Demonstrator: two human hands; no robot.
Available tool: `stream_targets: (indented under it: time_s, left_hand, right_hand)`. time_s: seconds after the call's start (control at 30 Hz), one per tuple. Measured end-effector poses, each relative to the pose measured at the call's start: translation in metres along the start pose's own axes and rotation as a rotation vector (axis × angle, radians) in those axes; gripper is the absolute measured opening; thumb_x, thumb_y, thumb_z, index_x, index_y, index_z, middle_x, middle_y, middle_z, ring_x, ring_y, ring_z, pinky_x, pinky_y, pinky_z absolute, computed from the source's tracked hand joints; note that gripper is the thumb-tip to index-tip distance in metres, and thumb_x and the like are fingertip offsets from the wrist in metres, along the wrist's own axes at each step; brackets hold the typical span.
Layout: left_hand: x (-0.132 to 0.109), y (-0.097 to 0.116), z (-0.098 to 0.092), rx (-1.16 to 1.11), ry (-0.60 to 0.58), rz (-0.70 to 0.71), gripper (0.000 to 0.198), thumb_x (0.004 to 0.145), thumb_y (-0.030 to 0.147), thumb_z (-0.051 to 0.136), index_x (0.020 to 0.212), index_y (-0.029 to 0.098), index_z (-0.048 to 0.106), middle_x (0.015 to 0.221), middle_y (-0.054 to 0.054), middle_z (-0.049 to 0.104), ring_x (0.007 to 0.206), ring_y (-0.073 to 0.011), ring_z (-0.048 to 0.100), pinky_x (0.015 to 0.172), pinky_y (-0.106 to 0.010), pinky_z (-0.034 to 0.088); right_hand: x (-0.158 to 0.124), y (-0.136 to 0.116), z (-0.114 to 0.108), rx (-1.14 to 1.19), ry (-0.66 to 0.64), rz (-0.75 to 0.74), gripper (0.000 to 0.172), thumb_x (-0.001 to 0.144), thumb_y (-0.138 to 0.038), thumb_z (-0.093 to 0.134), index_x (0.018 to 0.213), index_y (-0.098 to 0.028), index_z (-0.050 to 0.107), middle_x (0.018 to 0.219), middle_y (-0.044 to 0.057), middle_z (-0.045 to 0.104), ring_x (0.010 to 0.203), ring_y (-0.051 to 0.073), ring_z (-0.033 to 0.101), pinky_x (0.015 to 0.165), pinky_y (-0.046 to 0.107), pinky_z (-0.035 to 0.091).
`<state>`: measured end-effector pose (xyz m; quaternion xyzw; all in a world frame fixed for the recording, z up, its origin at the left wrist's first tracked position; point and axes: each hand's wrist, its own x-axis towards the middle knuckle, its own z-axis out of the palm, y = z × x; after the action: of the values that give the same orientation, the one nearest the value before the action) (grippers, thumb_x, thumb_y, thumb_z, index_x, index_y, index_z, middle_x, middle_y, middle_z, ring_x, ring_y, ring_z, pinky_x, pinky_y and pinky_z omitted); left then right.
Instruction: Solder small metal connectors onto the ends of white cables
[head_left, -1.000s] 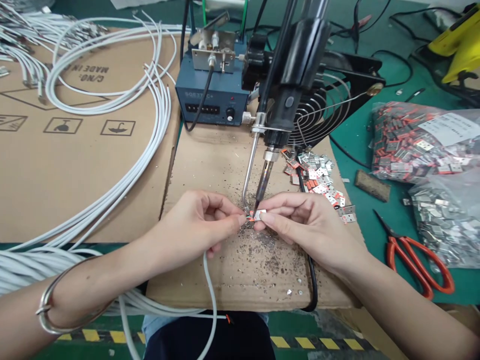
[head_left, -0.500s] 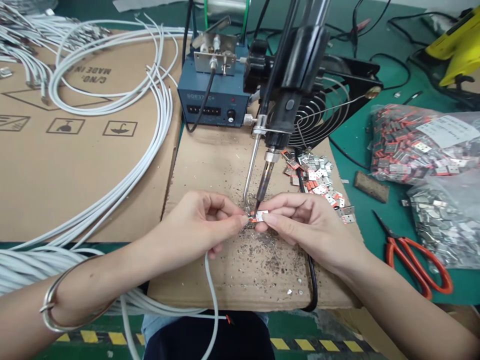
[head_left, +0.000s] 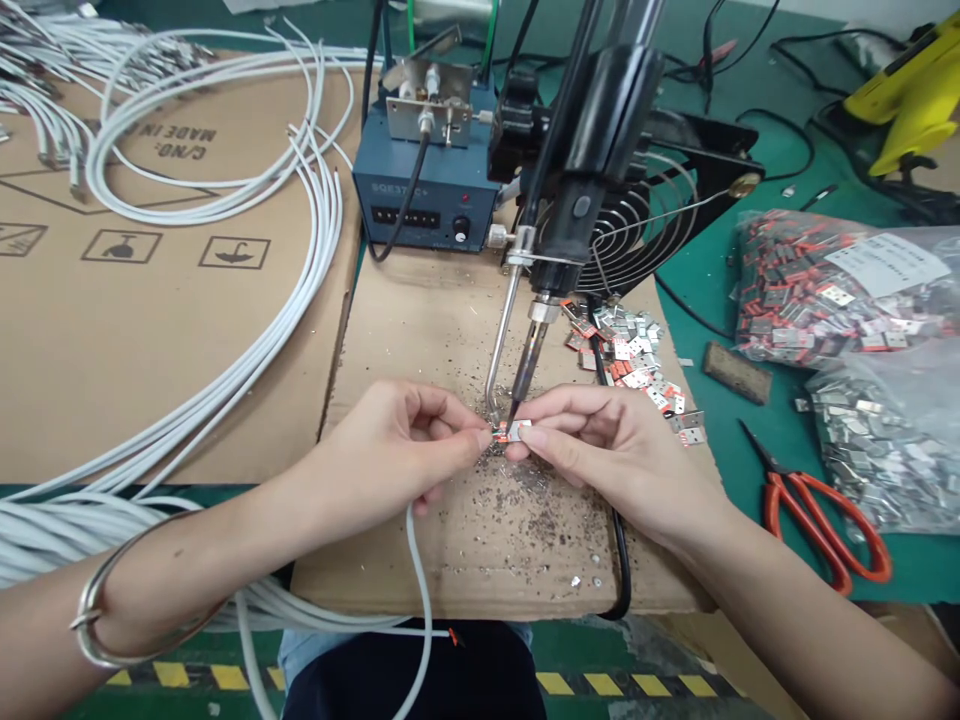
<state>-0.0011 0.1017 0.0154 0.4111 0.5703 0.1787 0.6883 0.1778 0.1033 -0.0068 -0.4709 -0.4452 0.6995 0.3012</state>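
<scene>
Between finger and thumb, my left hand (head_left: 431,440) pinches the end of a white cable (head_left: 421,590), which hangs down below it. My right hand (head_left: 600,440) grips a small metal connector (head_left: 517,431) with an orange-red part facing the cable. The cable's thin wires meet that orange-red end. Directly over the joint stands the soldering iron (head_left: 528,365), its dark tip at the connector. A thin bent metal tube (head_left: 499,345) comes down just left of the iron and ends near my left fingertips.
Behind stands a blue control box (head_left: 427,190). Loose connectors (head_left: 637,350) lie on the cardboard at right. Farther right are two bags of parts (head_left: 817,290), a brown block (head_left: 737,373) and red-handled scissors (head_left: 825,530). Bundled white cables (head_left: 285,330) cover the left side.
The view has shifted slightly, so everything sits a little farther left. Both hands keep their holds, and the connector has moved slightly left relative to the iron tip.
</scene>
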Motion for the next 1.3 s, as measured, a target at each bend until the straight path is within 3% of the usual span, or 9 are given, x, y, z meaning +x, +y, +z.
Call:
stream_targets:
  time_s: [0.3,0.8,1.3]
  left_hand:
    - [-0.0008,-0.0019,0.0009,0.043,0.008,0.025,0.010,0.074,0.017,0.060,0.065,0.014,0.059,0.035,0.010,0.045,0.031,-0.0031,0.041,0.032,-0.009,0.034]
    - [-0.0019,-0.0039,0.0011,-0.012,-0.004,0.082,0.009,0.074,0.017,0.060,0.066,0.014,0.058,0.040,0.009,0.047,0.033,-0.0033,0.042,0.034,-0.010,0.036]
    - [-0.0027,-0.0054,-0.0020,0.069,0.002,0.053,0.010,0.074,0.021,0.061,0.067,0.014,0.059,0.037,0.010,0.047,0.032,-0.0028,0.042,0.033,-0.009,0.035]
  right_hand:
    - [-0.0013,0.0009,-0.0005,-0.050,-0.008,-0.040,0.006,0.070,-0.014,0.069,0.075,-0.017,0.066,0.066,0.002,0.073,0.065,0.013,0.069,0.059,0.019,0.054]
    - [-0.0007,-0.0026,0.0015,-0.081,0.008,-0.024,0.006,0.067,-0.018,0.070,0.071,-0.017,0.066,0.063,0.003,0.072,0.058,0.012,0.067,0.051,0.018,0.049]
    - [-0.0002,-0.0028,0.0005,-0.108,0.002,-0.069,0.006,0.067,-0.015,0.069,0.072,-0.017,0.066,0.062,0.001,0.070,0.057,0.011,0.066,0.053,0.019,0.052]
